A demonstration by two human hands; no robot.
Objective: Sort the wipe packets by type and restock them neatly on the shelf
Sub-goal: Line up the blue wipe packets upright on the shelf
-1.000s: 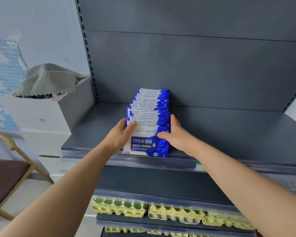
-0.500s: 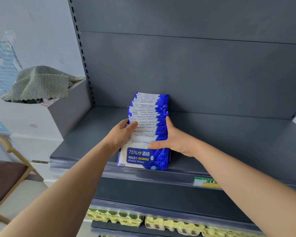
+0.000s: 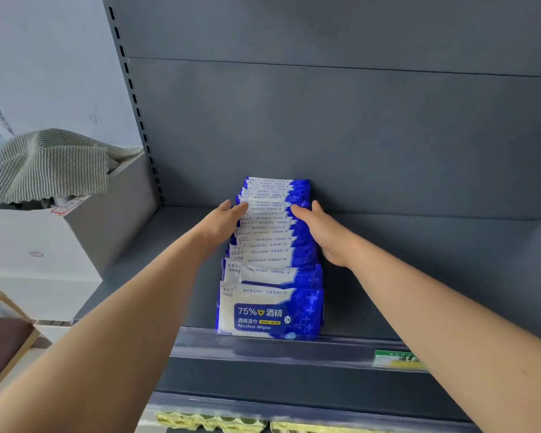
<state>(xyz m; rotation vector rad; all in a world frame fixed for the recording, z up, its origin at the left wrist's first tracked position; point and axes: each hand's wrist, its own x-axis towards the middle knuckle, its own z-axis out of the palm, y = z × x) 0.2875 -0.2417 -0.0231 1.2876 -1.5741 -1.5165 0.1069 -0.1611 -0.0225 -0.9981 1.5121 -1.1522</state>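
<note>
Left grip point(image 3: 221, 225) and right grip point(image 3: 325, 234) flat-fingered against wipe packets point(image 3: 267, 254), grey shelf point(image 3: 425, 264), pale wall point(image 3: 60, 73), white box point(image 3: 28, 242)

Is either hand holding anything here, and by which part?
Nothing is gripped. The left hand and right hand press straight fingers against the two sides of the row of alcohol wipe packets, toward its back, on the shelf.
</note>
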